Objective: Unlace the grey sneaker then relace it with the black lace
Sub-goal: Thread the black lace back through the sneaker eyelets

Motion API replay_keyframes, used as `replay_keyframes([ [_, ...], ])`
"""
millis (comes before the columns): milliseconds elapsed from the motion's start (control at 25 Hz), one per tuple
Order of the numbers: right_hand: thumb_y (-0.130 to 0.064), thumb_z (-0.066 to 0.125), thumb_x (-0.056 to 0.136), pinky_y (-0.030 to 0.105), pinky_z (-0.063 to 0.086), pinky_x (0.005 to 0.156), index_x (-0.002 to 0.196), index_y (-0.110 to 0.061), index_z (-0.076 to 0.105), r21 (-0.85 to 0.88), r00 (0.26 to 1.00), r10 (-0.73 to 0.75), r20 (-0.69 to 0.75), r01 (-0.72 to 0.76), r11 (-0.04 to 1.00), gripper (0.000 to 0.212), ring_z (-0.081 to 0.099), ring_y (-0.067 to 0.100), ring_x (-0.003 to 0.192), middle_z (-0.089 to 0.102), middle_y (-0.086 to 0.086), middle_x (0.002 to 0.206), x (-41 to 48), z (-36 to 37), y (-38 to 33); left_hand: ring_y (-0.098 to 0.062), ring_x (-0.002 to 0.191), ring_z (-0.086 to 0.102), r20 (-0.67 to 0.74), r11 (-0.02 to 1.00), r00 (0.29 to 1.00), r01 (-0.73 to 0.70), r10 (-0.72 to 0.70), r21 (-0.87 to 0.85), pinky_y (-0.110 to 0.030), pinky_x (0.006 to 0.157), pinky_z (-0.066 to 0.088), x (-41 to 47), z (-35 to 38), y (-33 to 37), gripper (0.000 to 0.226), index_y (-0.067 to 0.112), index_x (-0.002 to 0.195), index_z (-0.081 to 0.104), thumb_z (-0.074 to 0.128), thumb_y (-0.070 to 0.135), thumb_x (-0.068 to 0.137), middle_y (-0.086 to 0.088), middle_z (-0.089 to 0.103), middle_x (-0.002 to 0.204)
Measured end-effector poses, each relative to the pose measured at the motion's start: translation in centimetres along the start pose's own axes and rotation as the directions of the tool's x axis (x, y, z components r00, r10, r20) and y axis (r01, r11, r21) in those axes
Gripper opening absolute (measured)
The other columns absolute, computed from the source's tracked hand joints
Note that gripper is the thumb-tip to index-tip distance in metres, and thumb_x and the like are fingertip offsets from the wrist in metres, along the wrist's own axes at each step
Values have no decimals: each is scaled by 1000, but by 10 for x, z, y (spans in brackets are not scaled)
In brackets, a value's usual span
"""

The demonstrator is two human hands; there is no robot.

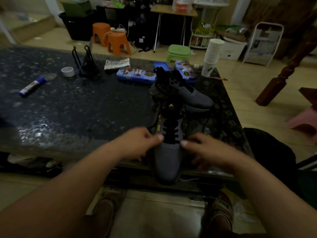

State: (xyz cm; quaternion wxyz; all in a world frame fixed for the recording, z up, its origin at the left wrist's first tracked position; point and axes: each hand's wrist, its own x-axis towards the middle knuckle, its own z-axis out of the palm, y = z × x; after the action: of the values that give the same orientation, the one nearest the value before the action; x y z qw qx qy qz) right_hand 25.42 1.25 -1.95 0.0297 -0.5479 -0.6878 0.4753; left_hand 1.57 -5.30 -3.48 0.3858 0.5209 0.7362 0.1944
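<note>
grey sneaker (169, 157): lies at the near edge of the table, between the two hands. The toe points at the person and overhangs the edge. The tongue points away.
black lace (169, 133): threaded in crosswise rows through the lower eyelets of the grey sneaker. One loose strand leaves each side, the left strand running to the left hand and the right strand towards the right hand.
left hand (140, 143): fingers curled, thumb tip against the left edge of the laced rows. The left strand comes out of the curled fingers, held in a pinch. Outline is motion-blurred.
right hand (204, 148): fingers curled, thumb tip against the right side of the grey sneaker at the lowest row. The right strand reaches the knuckles. Blur hides the contact, so I cannot tell whether the strand is gripped.
second sneaker (187, 93): same grey, just behind the first, seen side on, toe to the right.
table (85, 103): dark speckled stone top, glossy.
far table items: two blue pencil cases (135, 75) behind the second sneaker, and a stack of paper cups (212, 52) at the far right corner.
left table items: glue stick (31, 87) lying flat, tape roll (68, 72), black wire stand (87, 66).
floor beyond table: two orange stools (118, 42) and a green stool (178, 52).
floor below table: the person's feet in sandals (106, 205).
</note>
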Motion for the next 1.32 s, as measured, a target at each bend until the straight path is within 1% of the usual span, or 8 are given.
replay_keyframes([
  [200, -34, 65, 101, 16, 52, 85, 136, -47, 48, 192, 968, -242, 61, 226, 955, 41, 63, -6, 112, 65, -18, 132, 13, 50, -16, -22, 125, 54, -44, 1000, 999, -21, 21, 3, -37, 109, 47, -5, 10, -24, 77, 29, 150, 42, 68, 64, 86, 0, 35, 130],
  [480, -46, 58, 90, 43, 48, 110, 153, -41, 41, 138, 973, -226, -46, 231, 963, 65, 54, 24, 133, 54, 1, 151, 125, 98, -116, -37, 144, 34, -277, 984, 945, 154, -173, -90, -50, 118, 36, 52, -64, -60, 106, 32, 164, 14, 72, 62, 81, -9, 29, 158],
  [640, -39, 57, 102, 29, 52, 92, 148, -29, 53, 84, 967, -250, -39, 252, 964, 47, 63, 18, 115, 62, -7, 134, 154, 92, -139, -40, 146, 30, -309, 972, 922, 218, -235, -90, -52, 118, 32, 81, -87, -53, 95, 33, 163, 19, 68, 60, 85, -11, 30, 161],
  [720, -37, 58, 104, 27, 50, 76, 121, -23, 71, 1, 933, -309, -184, 314, 949, 26, 66, 14, 95, 71, -8, 110, 146, 68, -124, -37, 146, 29, -482, 978, 860, 206, -170, 21, -52, 116, 29, 80, -88, -35, 85, 28, 158, 30, 67, 54, 86, -9, 31, 160],
  [840, -33, 61, 100, 30, 44, 77, 105, -21, 70, -121, 740, -316, -594, 306, 944, 15, 65, 17, 95, 70, -4, 99, 138, -7, -93, -26, 126, 49, -704, 986, 700, -169, 121, 1, -46, 108, 42, 83, -82, 10, 51, 20, 137, 52, 66, 38, 91, -4, 48, 137],
  [920, -41, 68, 95, 32, 45, 91, 131, -19, 59, -153, 744, -224, -629, 164, 974, 44, 61, 23, 117, 65, 3, 126, 150, -62, -71, -18, 106, 60, -570, 942, 808, -289, 146, -170, -41, 97, 51, 90, -62, 42, 35, 20, 126, 57, 65, 33, 95, 3, 58, 119],
  [1080, -89, 76, 50, 47, 39, 118, 162, -27, 17, -395, 964, -48, -262, -62, 917, 141, 44, 31, 143, 39, 8, 161, 185, -98, -44, -16, 98, 64, -134, 908, 990, -16, -44, -418, -33, 86, 53, 125, 5, 57, 54, 17, 139, 53, 68, 38, 92, 1, 66, 112],
  [1320, -93, 58, 53, 52, 41, 113, 157, -28, 28, -456, 964, 47, -262, -167, 874, 126, 44, 42, 139, 37, 20, 156, 176, -65, -63, -23, 113, 67, -11, 775, 996, 61, -87, -629, -47, 101, 55, 154, 25, 56, 90, 21, 143, 57, 65, 64, 65, -3, 67, 132],
])
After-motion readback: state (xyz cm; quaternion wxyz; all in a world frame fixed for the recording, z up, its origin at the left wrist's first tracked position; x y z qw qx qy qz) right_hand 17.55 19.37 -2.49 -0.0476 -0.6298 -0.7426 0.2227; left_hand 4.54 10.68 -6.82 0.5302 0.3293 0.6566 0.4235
